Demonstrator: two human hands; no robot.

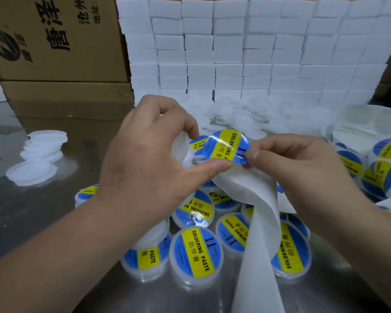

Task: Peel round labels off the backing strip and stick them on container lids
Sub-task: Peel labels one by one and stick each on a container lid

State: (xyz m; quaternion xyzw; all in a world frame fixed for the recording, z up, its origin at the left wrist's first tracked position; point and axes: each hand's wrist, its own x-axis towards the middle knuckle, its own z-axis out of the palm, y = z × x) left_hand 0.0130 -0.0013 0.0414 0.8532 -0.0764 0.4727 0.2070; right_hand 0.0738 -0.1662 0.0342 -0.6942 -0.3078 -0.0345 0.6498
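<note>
R hand [291, 161] grip pinches edge of round blue-yellow glossy label [224, 146]. L hand [145, 154] grip curled round white plastic lid [181, 147] left of label; white paper backing strip [253, 222] hangs below label.

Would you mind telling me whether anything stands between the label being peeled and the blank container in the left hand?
Nothing visible does. The label, pinched by the right hand, sits right beside the blank container gripped in the left hand. The backing strip trails down below the label, out of that path.
</note>
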